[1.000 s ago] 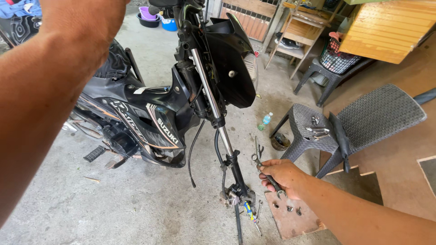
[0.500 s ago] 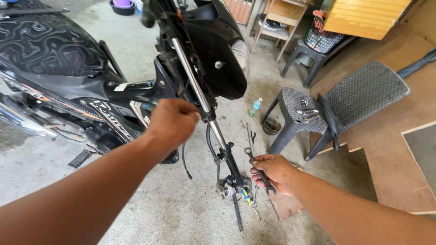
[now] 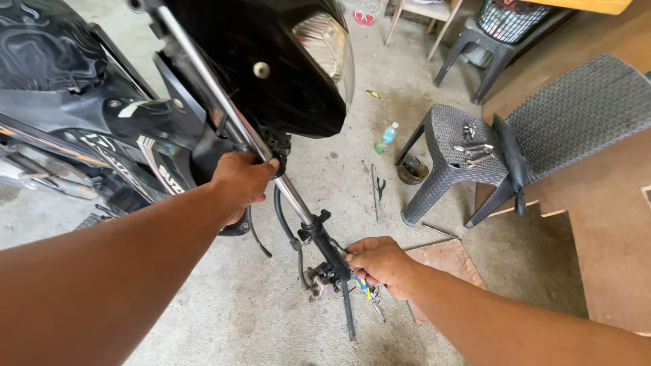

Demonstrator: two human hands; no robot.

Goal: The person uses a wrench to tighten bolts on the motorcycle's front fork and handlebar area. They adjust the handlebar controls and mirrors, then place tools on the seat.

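Note:
A black motorcycle (image 3: 88, 102) stands with its front wheel off, and its chrome fork tube (image 3: 224, 108) runs down to the floor. My left hand (image 3: 241, 181) is wrapped around the fork tube just below the headlight cowl (image 3: 291, 61). My right hand (image 3: 381, 263) is low at the black lower fork leg (image 3: 330, 249), fingers closed against it beside the brake caliper (image 3: 317, 280). A tool with a blue and yellow handle (image 3: 364, 288) lies under that hand; whether the hand holds a tool is hidden.
A grey woven stool (image 3: 451, 152) with several metal tools on top stands to the right, with a larger woven chair (image 3: 583, 102) behind it. A small plastic bottle (image 3: 386, 135), a round tin (image 3: 411, 169) and loose long tools (image 3: 375, 193) lie on the concrete. A wooden board (image 3: 447, 261) lies beside my right forearm.
The view has moved closer and lower. My left hand came down from above and gripped the fork tube. My right hand moved left from the loose tools to the lower fork leg.

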